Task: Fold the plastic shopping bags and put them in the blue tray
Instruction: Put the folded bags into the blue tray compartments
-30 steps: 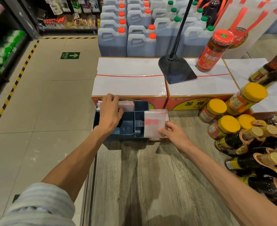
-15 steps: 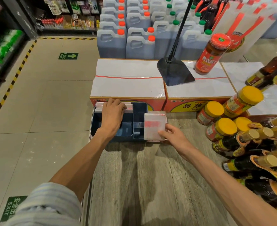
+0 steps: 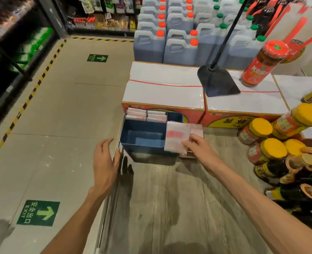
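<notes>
At lower left of centre, the left hand [image 3: 105, 162] hangs over the counter [image 3: 170, 208] edge, fingers spread and relaxed, holding nothing, just beside the blue tray's near-left corner. The blue tray [image 3: 142, 143] sits mid-frame against a cardboard box [image 3: 164, 88]; folded bags [image 3: 146, 115] fill its far compartments. Right of it, a folded plastic bag [image 3: 176, 137] lies over the tray's right edge, pinched by the right hand [image 3: 200, 149]. Yellow-lidded jars [image 3: 261, 131] crowd the right side.

Both forearms are bare from elbow to wrist, and the left hand [image 3: 105, 162] and right hand [image 3: 200, 149] wear no gloves, rings or watch.
</notes>
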